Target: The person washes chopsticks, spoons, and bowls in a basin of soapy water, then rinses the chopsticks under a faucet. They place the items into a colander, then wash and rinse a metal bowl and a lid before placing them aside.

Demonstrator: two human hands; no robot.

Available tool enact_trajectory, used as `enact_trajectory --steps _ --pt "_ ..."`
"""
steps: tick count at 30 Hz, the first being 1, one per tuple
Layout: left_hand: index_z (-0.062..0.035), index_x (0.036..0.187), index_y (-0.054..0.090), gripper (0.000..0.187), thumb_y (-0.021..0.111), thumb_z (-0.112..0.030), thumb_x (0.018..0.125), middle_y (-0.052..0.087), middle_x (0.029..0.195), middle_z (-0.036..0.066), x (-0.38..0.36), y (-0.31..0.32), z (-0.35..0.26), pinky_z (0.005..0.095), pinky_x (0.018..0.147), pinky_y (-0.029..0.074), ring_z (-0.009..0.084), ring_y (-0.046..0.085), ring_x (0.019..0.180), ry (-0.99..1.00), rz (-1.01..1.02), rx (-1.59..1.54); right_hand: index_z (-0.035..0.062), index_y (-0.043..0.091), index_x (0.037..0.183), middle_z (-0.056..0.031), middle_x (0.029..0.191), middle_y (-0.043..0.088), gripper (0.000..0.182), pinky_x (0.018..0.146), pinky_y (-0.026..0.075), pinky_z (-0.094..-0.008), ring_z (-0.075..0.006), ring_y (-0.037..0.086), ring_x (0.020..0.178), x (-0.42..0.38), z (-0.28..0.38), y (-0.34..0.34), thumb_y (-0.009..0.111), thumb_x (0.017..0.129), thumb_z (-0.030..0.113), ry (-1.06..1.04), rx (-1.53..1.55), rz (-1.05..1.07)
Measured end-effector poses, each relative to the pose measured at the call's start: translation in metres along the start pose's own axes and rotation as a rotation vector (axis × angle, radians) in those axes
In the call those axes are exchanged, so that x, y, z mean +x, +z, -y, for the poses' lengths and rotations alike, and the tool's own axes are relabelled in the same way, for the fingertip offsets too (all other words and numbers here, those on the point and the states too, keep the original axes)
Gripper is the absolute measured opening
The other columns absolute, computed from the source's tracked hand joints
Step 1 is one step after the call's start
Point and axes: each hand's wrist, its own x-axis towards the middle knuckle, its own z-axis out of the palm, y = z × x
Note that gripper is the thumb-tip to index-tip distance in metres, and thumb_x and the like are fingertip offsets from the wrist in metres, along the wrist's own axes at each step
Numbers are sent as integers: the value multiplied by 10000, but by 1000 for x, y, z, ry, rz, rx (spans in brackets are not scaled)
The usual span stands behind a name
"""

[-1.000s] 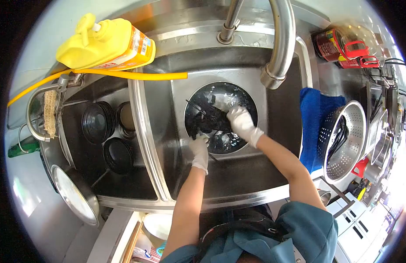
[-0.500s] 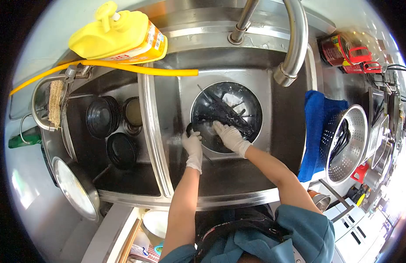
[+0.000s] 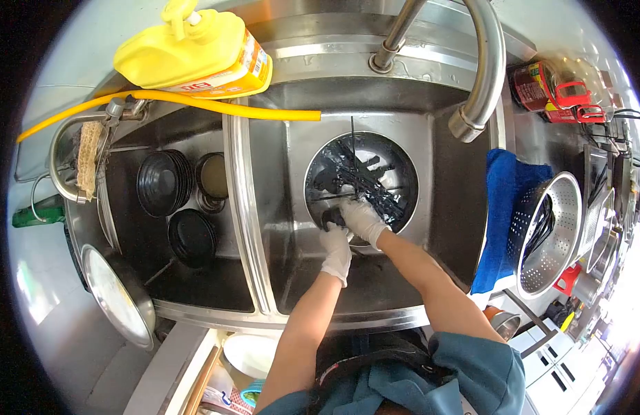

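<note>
Black utensils are gripped in the basin by both gloved hands, washing judged midway, colander partly filled.

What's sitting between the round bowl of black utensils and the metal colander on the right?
In the head view, the sink's right wall and a blue cloth draped over it separate the bowl from the colander.

faucet spout overhangs basin, open sink floor nearer
</note>
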Motion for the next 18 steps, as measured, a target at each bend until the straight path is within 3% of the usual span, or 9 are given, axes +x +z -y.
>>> enact_trajectory --steps 1,6,10,11,12,13,14,16,18 --pt "-83 936 500 163 486 -246 935 610 799 121 -20 6 -10 326 410 417 220 572 560 99 -13 54 35 585 944 -120 813 623 204 542 515 -388 -256 644 691 11 -9 28 549 775 142 -214 -189 -174" --pt "-38 1000 490 169 490 -196 937 603 670 95 -27 7 -65 277 378 387 168 517 448 547 -38 296 74 617 848 -135 795 635 108 568 524 -376 -266 651 706 11 -19 30 533 783 96 -265 -225 -127" --pt "-6 1035 473 225 525 -199 930 604 710 96 -34 13 -94 273 414 407 167 546 508 497 -24 274 61 633 879 -137 784 627 125 596 499 -364 -273 637 717 -3 -4 -15 590 785 132 -198 347 -442" --pt "-6 1132 455 274 522 -181 932 606 783 90 -47 20 -96 258 462 430 147 563 577 456 52 281 41 640 864 -144 785 628 126 574 481 -348 -250 633 699 -5 3 -23 617 783 134 -146 578 -577" --pt "-6 1229 436 345 519 -163 933 609 856 84 -52 24 -96 244 510 454 127 581 646 414 128 288 41 640 864 -144 785 628 126 574 481 -348 -250 633 699 -9 11 -34 617 783 134 -147 577 -578" --pt "0 1224 464 391 540 -249 933 602 1010 98 -49 17 -91 272 697 482 155 592 837 461 348 349 26 635 848 -155 776 629 123 580 471 -355 -275 623 692 -12 19 -44 626 782 129 -27 757 -449" --pt "4 1250 454 430 523 -287 942 571 1122 89 -52 18 -83 301 857 428 174 537 994 616 366 462 12 630 831 -166 768 629 124 587 460 -361 -300 613 684 -13 27 -50 635 781 125 95 932 -316" --pt "3 1262 453 445 517 -301 943 536 1200 85 -63 24 -72 307 946 360 175 466 1098 655 434 456 8 629 764 -180 732 617 127 599 455 -382 -340 592 651 -4 42 -30 637 754 135 82 821 -507" --pt "-7 1254 462 435 547 -283 928 549 1176 80 -58 23 -70 308 929 379 170 490 1062 544 428 383 17 634 768 -185 740 613 135 610 460 -402 -352 587 659 -2 48 -26 639 747 150 91 715 -561"
